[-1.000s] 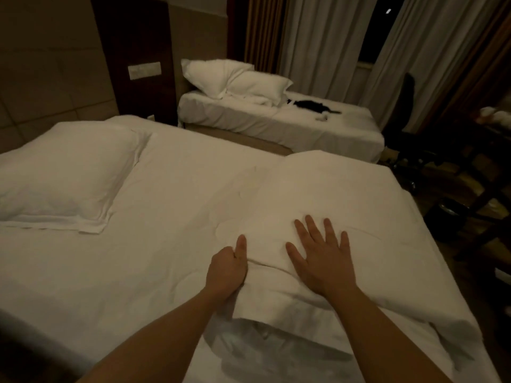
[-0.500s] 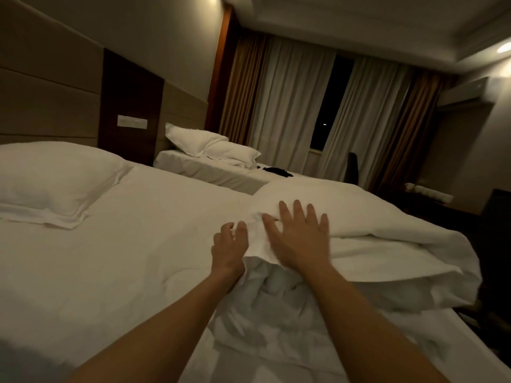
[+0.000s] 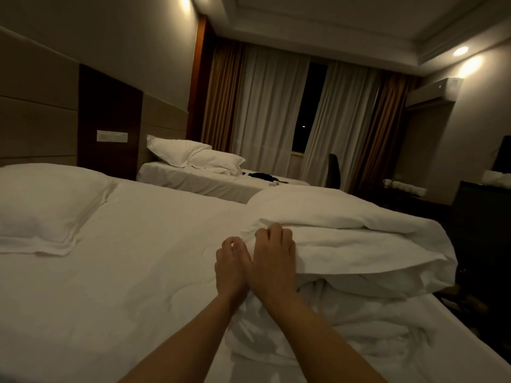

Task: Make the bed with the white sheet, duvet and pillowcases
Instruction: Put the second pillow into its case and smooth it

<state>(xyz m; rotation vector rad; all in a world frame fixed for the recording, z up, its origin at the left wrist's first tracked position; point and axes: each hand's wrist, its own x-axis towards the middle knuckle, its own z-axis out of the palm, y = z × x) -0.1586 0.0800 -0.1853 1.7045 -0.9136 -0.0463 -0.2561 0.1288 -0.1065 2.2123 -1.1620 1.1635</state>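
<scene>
A dim hotel room: twin white beds (image 3: 193,178) at 11 o'clock, headboard switch panel (image 3: 112,135), curtains (image 3: 265,106) at 12.

Dim warm downlights (image 3: 460,51) — soft, wide-angle bowed edges

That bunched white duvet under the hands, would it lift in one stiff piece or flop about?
Probably floppy: the duvet lies in soft folds and sags over the bed's edge. Likely light but bulky, given its puffy layers. Both hands, left and right, gather its edge, which crumples.
</scene>
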